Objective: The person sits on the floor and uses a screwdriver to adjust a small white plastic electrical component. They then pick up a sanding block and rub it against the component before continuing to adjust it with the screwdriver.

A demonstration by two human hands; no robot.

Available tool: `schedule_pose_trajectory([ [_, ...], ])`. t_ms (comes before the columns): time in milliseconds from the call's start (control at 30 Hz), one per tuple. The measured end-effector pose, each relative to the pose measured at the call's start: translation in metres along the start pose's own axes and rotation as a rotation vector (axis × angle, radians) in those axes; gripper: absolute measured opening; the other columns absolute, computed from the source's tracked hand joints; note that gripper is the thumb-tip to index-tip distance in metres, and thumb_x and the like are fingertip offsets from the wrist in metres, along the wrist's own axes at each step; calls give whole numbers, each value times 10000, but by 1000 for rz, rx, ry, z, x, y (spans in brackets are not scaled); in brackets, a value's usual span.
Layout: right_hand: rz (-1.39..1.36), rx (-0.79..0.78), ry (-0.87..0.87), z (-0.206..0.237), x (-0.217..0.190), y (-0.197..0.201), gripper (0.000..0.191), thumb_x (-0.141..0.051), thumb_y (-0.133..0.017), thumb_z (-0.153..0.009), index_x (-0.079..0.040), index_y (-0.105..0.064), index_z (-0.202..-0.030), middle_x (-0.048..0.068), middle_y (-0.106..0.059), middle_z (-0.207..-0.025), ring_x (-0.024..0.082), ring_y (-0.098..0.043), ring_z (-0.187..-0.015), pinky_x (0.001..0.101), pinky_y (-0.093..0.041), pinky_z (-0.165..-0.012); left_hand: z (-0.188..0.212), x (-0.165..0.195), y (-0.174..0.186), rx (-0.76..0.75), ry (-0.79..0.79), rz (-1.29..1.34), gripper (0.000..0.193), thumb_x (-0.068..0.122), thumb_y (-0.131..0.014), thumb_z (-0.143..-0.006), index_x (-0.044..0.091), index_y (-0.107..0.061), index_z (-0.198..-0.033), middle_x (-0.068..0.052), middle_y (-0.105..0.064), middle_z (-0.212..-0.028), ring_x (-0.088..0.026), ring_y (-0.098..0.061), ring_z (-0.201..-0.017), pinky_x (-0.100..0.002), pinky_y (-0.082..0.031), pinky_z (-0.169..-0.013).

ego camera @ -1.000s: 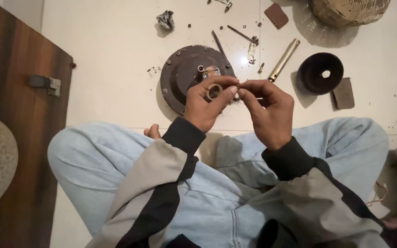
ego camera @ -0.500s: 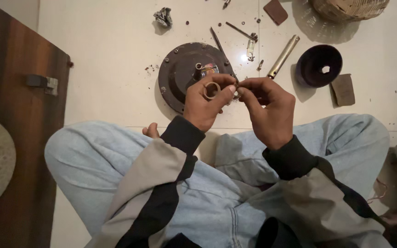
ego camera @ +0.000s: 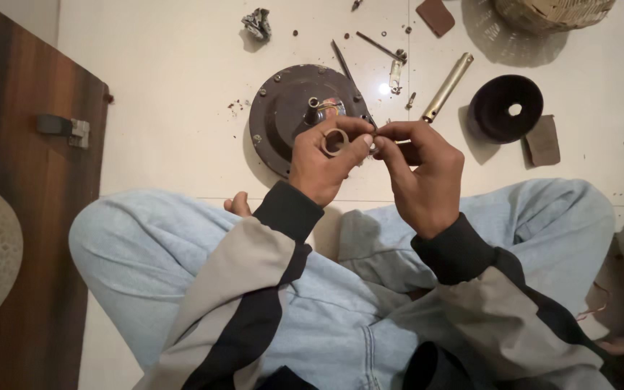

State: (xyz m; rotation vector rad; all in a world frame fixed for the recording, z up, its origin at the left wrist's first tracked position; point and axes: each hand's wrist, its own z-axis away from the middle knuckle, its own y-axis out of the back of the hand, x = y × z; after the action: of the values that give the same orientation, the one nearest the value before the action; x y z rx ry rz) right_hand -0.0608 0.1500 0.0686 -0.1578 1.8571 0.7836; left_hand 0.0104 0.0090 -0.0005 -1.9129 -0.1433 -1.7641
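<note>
Left hand (ego camera: 323,162) pinches a small ring (ego camera: 334,141) up over the motor plate (ego camera: 294,115) on the floor, while right-hand (ego camera: 420,173) fingers close on something tiny beside it, steadying both.

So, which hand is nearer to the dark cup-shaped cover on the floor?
Right. The right hand is beside the dark cup-shaped cover; the left hand, holding a small ring, is farther.

We're on a home floor here: pale tiles (ego camera: 175,65), a wooden door (ego camera: 30,180), a woven basket (ego camera: 554,11), scattered metal parts.
</note>
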Motion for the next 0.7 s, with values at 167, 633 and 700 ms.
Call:
schedule_pose_trajectory([
  [167, 210, 13, 122, 0, -6, 3, 102, -42, -733, -999, -5, -691, -1085, 106, -737, -962, 185, -756, -803, 284, -581, -708, 0, -1, -1, -7, -27, 26, 166, 119, -749, -968, 13, -735, -1096, 5, -704, -881, -45, -629, -781, -205, -513, -692],
  [633, 330, 18, 219, 1, -6, 3, 92, -61, -736, -1014, -22, -672, -1067, 109, -716, -951, 226, -730, -787, 328, -568, -697, 1, 4, -2, 3, -25, -80, 159, 122, -741, -965, 22, -737, -1090, -3, -739, -935, -47, -671, -857, -208, -549, -778],
  [700, 289, 16, 168, 1, -4, 3, 107, -80, -738, -1020, -8, -666, -1052, 118, -718, -918, 216, -728, -771, 324, -568, -698, 2, 6, -3, -14, -63, -82, 169, 126, -733, -967, 25, -726, -1102, -10, -747, -969, -52, -683, -885, -212, -563, -807],
])
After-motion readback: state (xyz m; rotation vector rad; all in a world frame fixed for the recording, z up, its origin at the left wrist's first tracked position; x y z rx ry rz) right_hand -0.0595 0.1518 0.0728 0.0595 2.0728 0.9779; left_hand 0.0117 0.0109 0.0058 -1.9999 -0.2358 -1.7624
